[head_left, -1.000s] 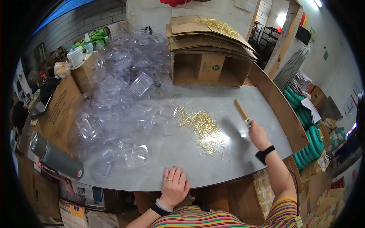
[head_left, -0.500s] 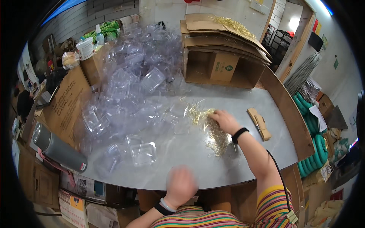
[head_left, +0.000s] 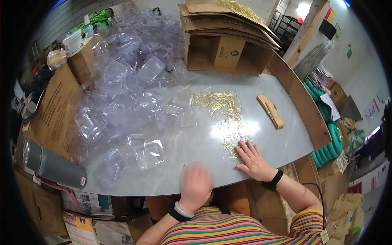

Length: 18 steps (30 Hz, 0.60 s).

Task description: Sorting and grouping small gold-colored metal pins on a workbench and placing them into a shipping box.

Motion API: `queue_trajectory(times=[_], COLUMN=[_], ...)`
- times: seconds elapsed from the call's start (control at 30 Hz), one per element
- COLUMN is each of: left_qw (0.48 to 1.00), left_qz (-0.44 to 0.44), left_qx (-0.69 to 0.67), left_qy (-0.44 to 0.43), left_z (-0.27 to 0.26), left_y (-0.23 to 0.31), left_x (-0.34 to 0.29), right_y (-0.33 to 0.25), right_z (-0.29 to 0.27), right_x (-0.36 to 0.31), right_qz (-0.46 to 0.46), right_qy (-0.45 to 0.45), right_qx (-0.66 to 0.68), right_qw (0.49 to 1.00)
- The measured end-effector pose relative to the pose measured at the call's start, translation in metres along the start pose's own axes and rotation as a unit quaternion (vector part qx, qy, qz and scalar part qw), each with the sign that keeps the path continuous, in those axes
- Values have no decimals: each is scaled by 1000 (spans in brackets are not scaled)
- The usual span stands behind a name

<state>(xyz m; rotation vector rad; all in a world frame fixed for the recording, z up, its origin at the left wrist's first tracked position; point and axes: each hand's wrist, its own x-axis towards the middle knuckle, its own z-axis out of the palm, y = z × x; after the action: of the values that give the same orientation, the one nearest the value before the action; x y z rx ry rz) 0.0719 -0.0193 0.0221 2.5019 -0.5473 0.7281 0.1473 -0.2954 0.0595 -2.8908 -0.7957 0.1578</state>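
My right hand (head_left: 255,161) lies flat near the front of the grey table (head_left: 192,139), fingers spread. Its fingertips touch a loose patch of thin, gold-coloured hook-like metal pieces (head_left: 230,147). Farther back, more of these gold pieces (head_left: 220,100) are scattered. My left hand (head_left: 196,183) is at the table's front edge, smeared by motion; its fingers and anything in them cannot be made out. Left of it sits a clear plastic box (head_left: 149,154), close to a big heap of similar clear boxes (head_left: 122,77).
A cardboard box on its side (head_left: 228,57) stands at the back under flattened cardboard. A tan folded cardboard piece (head_left: 270,112) lies at right. A grey bottle (head_left: 57,165) leans at the left edge. Cardboard walls (head_left: 300,102) border the table.
My right hand has come nearer and down from the far gold pieces to the near patch, its fingers now spread. My left hand stays by the front edge, still blurred. The view has shifted somewhat.
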Motion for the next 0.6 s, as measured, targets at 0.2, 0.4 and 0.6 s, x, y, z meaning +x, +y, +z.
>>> queue_trajectory(times=[0.2,0.4,0.6], left_qw=[1000,999,997], left_qz=[-4,-6,-23], left_qx=[-1,8,25], left_qy=[-3,-38,-71], left_z=[-2,-5,-9], left_y=[0,1,5], left_x=[-1,0,6], right_y=[-48,-52,-75], right_z=[8,14,24], right_x=[-7,22,25], right_qz=[8,20,-120], right_qy=[86,129,152], right_qx=[-25,-43,20], right_qw=[996,990,981])
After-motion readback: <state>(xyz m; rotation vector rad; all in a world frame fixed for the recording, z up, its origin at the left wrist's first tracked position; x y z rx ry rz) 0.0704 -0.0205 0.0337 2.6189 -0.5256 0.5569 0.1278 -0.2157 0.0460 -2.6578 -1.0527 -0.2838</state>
